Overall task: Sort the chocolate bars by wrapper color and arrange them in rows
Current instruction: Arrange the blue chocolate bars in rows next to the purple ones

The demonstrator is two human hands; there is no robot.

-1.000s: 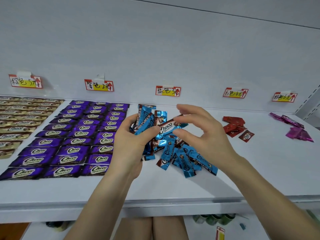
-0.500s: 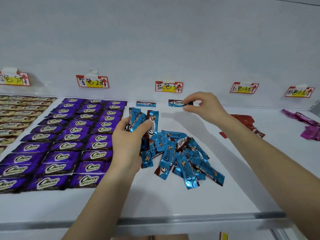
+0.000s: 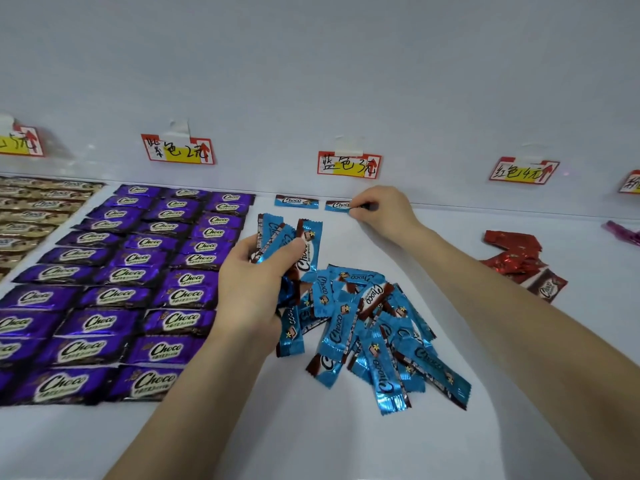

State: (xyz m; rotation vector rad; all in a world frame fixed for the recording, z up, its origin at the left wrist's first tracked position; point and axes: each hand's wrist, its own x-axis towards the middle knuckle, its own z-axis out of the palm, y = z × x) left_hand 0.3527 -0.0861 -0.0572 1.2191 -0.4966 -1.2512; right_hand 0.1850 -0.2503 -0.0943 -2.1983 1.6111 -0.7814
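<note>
My left hand (image 3: 258,282) grips a fanned bunch of blue-wrapped bars (image 3: 294,242) above a loose heap of blue bars (image 3: 374,334) on the white shelf (image 3: 346,441). At the back wall, under the blue price label (image 3: 349,165), one blue bar (image 3: 296,201) lies flat. Beside it my right hand (image 3: 381,209) pinches the right end of a second blue bar (image 3: 337,205), which lies on the shelf. Purple bars (image 3: 138,282) fill neat rows to the left, and gold-brown bars (image 3: 31,216) lie in rows at the far left.
A small heap of red bars (image 3: 516,258) lies on the right, under the red label (image 3: 523,172). Pink wrappers (image 3: 623,232) show at the right edge. More price labels (image 3: 178,150) hang on the back wall. The shelf's front part is bare white surface.
My right hand took a blue bar from the bunch, carried it to the back wall and set it down beside the first one. The left hand stayed over the heap.
</note>
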